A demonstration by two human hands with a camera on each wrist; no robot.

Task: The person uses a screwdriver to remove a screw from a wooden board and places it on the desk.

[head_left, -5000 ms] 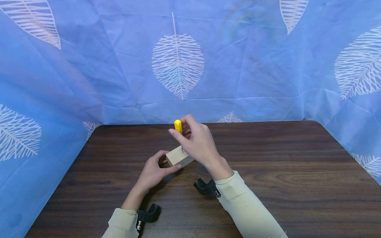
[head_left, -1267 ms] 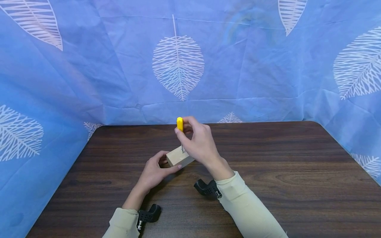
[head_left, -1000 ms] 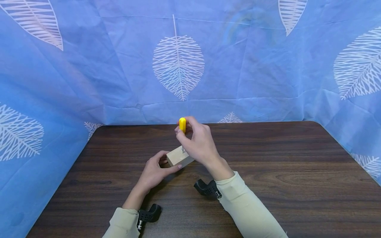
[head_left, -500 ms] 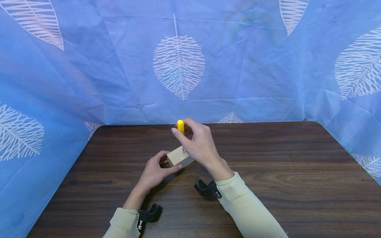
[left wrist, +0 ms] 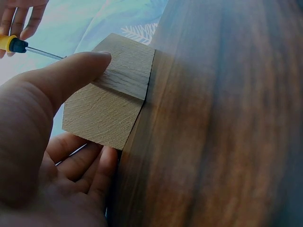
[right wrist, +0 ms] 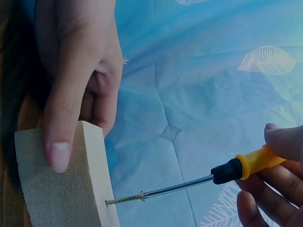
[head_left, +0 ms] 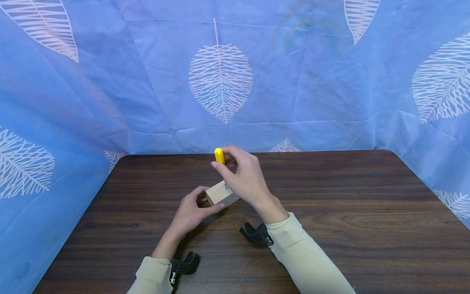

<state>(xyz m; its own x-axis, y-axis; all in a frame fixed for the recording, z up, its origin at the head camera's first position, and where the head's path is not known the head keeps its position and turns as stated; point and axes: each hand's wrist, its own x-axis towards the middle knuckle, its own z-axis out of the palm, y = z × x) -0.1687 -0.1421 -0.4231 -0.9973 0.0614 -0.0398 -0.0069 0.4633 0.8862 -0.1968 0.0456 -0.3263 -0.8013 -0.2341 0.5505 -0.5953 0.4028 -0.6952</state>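
A pale wooden block (head_left: 219,193) lies on the dark table, with my left hand (head_left: 189,214) gripping its near-left end between thumb and fingers. Out of its top face stands a screw (right wrist: 124,200), its thread largely exposed and only the tip in the wood. My right hand (head_left: 247,173) pinches the yellow handle of a screwdriver (head_left: 219,156) above the block. In the right wrist view the screwdriver's metal shaft meets the screw head, roughly in line with it. The right hand hides the block's far end in the head view.
The dark wood-grain table (head_left: 349,212) spreads around both hands. Blue cloth (head_left: 154,81) with white leaf prints hangs behind and at the sides. Black wrist mounts (head_left: 185,263) sit at both sleeves, close above the tabletop.
The yellow handle has turned and tilted back and forth slightly, now leaning a little left. My right thumb and fingers have shifted on it. The left hand and block stay in place.
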